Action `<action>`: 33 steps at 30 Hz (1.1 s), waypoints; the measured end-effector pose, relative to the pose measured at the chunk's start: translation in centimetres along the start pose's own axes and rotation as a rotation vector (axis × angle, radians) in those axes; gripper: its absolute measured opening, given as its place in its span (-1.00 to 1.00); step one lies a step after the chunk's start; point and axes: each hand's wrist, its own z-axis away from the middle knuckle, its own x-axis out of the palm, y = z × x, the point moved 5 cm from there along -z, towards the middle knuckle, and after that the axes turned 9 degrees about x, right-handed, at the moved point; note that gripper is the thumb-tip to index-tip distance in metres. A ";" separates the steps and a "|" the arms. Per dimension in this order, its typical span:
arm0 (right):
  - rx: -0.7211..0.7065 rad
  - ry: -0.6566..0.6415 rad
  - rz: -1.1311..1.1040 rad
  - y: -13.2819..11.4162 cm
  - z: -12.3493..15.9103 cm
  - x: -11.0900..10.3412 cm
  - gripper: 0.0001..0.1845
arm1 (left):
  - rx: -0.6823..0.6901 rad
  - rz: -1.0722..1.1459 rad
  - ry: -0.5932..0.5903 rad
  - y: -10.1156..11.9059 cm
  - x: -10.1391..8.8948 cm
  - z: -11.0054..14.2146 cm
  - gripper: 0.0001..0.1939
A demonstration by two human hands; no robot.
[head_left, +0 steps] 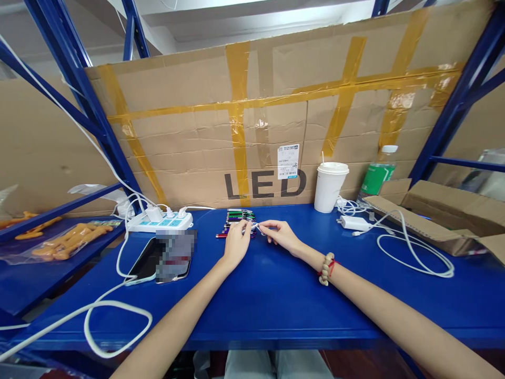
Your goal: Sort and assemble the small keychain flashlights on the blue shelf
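Observation:
My left hand rests on the blue table with its fingers curled over a row of several small coloured stick-like items. My right hand, with a bead bracelet on its wrist, pinches a small silvery piece right beside the left fingertips. Both hands meet at the near edge of that row. What the left fingers grip is too small to name.
A white power strip with plugged chargers and white cables lies at the left, next to a phone. A white cup with a straw, a green bottle, a charger and an open cardboard box stand right. A cardboard sheet forms the back wall.

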 end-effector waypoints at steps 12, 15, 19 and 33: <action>-0.162 0.116 0.054 -0.2 -0.1 -0.6 -0.60 | 0.079 -0.076 -0.095 0.8 0.2 0.1 -0.75; -0.192 0.163 0.082 -0.5 0.1 -0.7 -0.62 | 0.058 -0.080 -0.114 0.6 0.5 0.1 -0.74; -0.203 0.182 0.071 -0.7 0.4 -0.9 -0.63 | 0.034 -0.081 -0.128 0.3 0.8 0.2 -0.72; -0.186 0.114 0.116 -0.5 0.5 -0.5 -0.68 | -0.113 0.175 -0.046 -0.1 0.7 0.2 -0.78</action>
